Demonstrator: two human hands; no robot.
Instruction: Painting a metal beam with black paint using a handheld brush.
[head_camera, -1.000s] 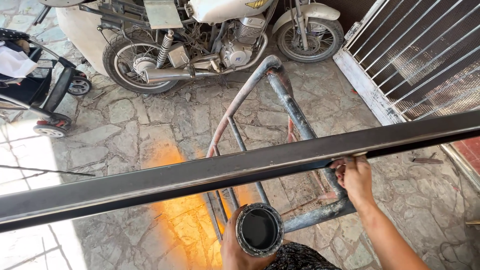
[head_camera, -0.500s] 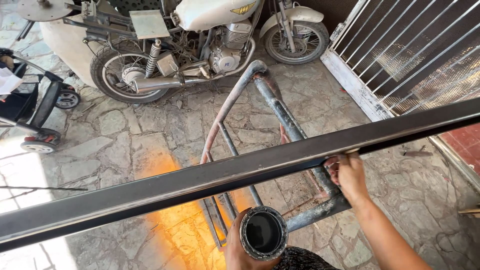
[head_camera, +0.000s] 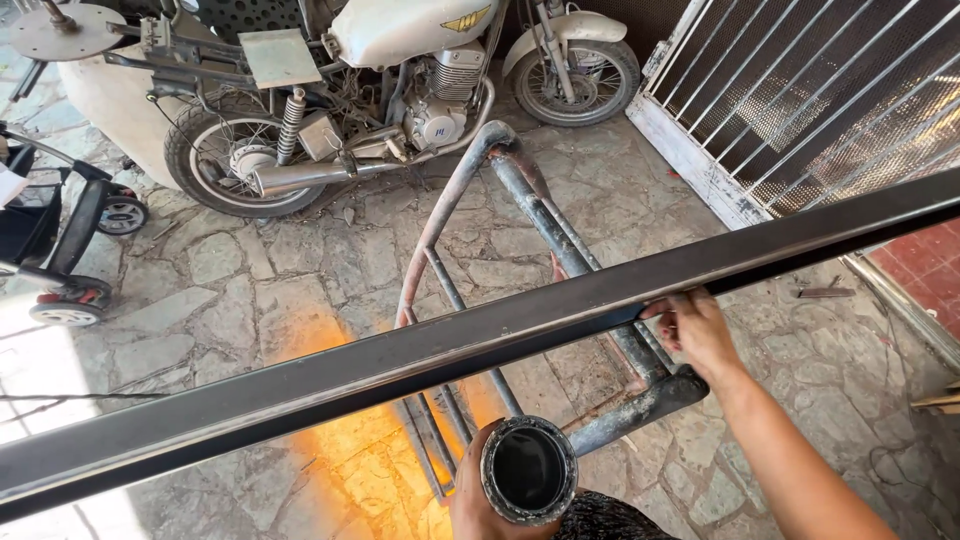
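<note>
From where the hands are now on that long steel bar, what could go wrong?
1. The right hand grips the long steel bar well off its middle; the left stretch could dip or swing.
2. The bar's left stretch passes over the stroller and near the motorcycle; a swing may strike them.
3. The left hand holds an open pipe end just under the bar; a drop could pinch its fingers.

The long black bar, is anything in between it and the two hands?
Nothing is between the right hand and the long black bar: its fingers already curl onto the bar's lower edge. The left hand is busy holding a round black tube just below the bar, apart from it.
</note>
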